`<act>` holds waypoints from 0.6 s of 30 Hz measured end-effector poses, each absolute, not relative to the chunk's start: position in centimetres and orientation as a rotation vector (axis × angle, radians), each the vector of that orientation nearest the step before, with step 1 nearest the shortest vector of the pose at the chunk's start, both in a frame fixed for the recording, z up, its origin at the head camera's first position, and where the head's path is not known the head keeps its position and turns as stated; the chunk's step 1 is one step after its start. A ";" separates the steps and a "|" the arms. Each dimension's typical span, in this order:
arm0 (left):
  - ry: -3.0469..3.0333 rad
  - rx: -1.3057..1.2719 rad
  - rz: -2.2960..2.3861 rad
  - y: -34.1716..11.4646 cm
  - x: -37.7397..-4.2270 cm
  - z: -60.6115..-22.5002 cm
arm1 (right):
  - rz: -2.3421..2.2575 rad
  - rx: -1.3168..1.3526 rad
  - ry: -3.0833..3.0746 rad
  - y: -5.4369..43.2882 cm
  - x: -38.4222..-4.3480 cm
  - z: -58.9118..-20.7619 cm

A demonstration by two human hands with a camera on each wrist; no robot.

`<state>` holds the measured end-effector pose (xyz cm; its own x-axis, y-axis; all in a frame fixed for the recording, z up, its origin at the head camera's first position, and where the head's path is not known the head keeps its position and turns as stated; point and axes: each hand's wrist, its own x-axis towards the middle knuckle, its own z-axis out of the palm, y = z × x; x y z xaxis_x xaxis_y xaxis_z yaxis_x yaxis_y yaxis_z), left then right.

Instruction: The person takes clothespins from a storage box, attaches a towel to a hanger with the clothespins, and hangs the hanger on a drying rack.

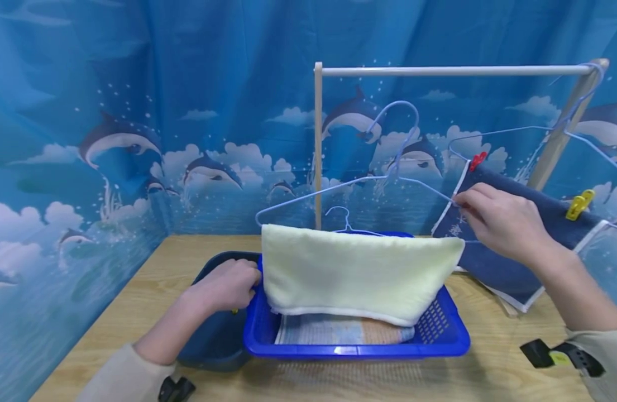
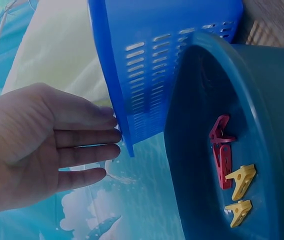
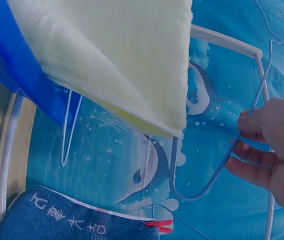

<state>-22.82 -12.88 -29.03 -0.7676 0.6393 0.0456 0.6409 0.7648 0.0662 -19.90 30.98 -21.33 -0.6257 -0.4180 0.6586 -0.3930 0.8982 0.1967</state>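
Note:
A pale yellow towel [image 1: 358, 273] hangs folded over the lower bar of a light blue wire hanger [image 1: 328, 188], in front of and over the blue basket [image 1: 355, 350]. My right hand [image 1: 506, 223] pinches the hanger's right shoulder between thumb and fingers, clear in the right wrist view too. My left hand [image 2: 57, 142] has its fingers nearly straight, fingertips right at the basket's rim and close to the towel's left edge. A dark blue towel [image 1: 509, 240] hangs on another hanger at the right, held by a red clip [image 1: 478, 161] and a yellow clip [image 1: 580, 205].
A dark teal tub [image 2: 262, 120] with red clips [image 2: 224, 160] and yellow clips [image 2: 241, 181] stands left of the basket. A rack with a white rail [image 1: 454, 71] rises behind. Another towel [image 1: 323, 329] lies in the basket, and another hanger [image 1: 345, 218] shows behind the yellow towel.

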 end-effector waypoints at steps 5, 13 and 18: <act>-2.970 -1.041 -0.122 -13.4 -23.4 -29.0 | -0.035 0.553 -2.338 31.0 -19.8 -21.3; -3.115 -0.925 -0.150 -14.4 -25.2 -28.7 | -0.008 0.507 -2.392 31.1 -19.6 -21.2; -3.201 -0.803 -0.246 -15.2 -26.6 -28.8 | -0.003 0.502 -2.396 31.2 -19.5 -21.2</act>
